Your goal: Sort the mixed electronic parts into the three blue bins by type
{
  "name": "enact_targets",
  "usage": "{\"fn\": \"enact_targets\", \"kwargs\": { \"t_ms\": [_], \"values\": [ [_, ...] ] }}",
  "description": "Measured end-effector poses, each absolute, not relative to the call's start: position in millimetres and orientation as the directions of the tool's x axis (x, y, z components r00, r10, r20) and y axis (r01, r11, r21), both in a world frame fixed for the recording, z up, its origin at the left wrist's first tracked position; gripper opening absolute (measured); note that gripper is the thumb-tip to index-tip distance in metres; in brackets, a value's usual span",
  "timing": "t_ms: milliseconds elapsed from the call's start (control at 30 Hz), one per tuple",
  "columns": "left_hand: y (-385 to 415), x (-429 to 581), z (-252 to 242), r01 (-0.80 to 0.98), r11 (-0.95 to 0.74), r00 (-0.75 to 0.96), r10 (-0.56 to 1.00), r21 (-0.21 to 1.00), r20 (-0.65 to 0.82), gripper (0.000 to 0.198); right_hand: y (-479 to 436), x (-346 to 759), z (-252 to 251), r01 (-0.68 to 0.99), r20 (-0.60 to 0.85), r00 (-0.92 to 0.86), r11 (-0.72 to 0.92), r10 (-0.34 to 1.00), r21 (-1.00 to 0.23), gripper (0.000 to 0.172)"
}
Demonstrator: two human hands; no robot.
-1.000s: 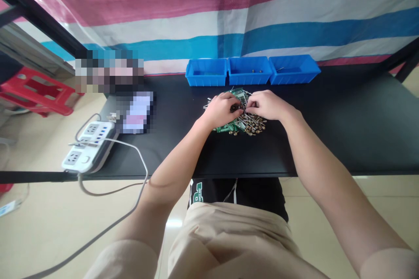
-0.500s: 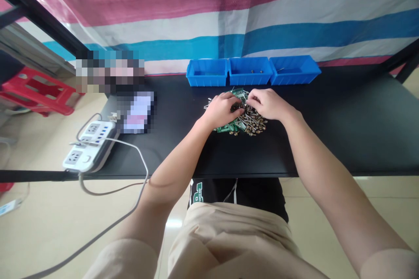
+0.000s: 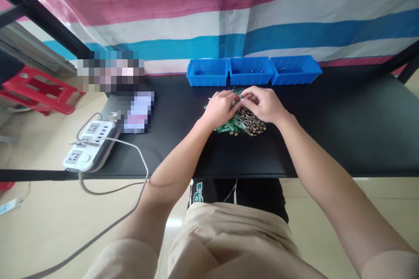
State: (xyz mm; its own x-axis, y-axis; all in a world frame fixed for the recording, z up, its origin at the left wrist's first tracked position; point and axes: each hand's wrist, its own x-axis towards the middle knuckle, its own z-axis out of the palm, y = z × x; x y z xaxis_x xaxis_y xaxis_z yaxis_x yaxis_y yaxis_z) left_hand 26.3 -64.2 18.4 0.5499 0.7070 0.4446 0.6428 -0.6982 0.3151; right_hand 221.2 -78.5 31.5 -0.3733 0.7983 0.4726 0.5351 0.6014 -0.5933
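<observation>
My left hand is over the left side of a mixed pile, its fingers curled and the thumb pressed in toward the fingertips. Fingertips of my right hand meet those of the left above the pile, closed in a pinch. Whatever either hand grips is too small or hidden to name. The pile holds thin metal pins with brass-coloured round heads toward the front right. Green plastic pieces lie at its front left, and more green shows behind the hands.
Behind the pile stand three blue bins: a left bin, a middle bin with a few small parts, and a right bin with a thin piece inside. A power strip and a blurred phone lie left on the black table.
My right hand has shifted slightly left, so its fingertips now meet the left hand's. The left hand has barely moved.
</observation>
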Motion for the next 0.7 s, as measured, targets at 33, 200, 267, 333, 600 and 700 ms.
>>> {"fn": "enact_targets", "kwargs": {
  "t_ms": [33, 200, 267, 333, 600, 700],
  "values": [
    [-63.6, 26.4, 18.0, 0.662, -0.677, 0.527, 0.726, 0.323, 0.442, 0.026, -79.4, 220.7, 32.0, 0.518, 0.484, -0.380, 0.615, 0.788, -0.595, 0.027],
    [-62.6, 26.8, 18.8, 0.727, -0.589, 0.441, 0.795, 0.354, 0.418, 0.023, -83.0, 218.6, 34.1, 0.502, 0.491, -0.412, 0.641, 0.768, -0.580, 0.035],
    [-62.9, 26.4, 19.8, 0.739, -0.566, 0.413, 0.810, 0.367, 0.417, 0.022, -84.0, 218.7, 34.7, 0.525, 0.448, -0.416, 0.611, 0.792, -0.593, 0.039],
    [-63.2, 25.8, 20.5, 0.743, -0.550, 0.388, 0.818, 0.382, 0.425, 0.020, -84.8, 219.1, 35.5, 0.552, 0.396, -0.421, 0.577, 0.816, -0.603, 0.043],
    [-63.3, 24.2, 21.6, 0.740, -0.535, 0.339, 0.820, 0.408, 0.460, 0.013, -87.0, 219.0, 38.3, 0.533, 0.354, -0.442, 0.559, 0.824, -0.636, 0.047],
    [-63.7, 24.2, 22.1, 0.740, -0.521, 0.322, 0.829, 0.424, 0.457, 0.016, -87.1, 218.9, 37.9, 0.538, 0.357, -0.427, 0.551, 0.831, -0.638, 0.049]
  ]
}}
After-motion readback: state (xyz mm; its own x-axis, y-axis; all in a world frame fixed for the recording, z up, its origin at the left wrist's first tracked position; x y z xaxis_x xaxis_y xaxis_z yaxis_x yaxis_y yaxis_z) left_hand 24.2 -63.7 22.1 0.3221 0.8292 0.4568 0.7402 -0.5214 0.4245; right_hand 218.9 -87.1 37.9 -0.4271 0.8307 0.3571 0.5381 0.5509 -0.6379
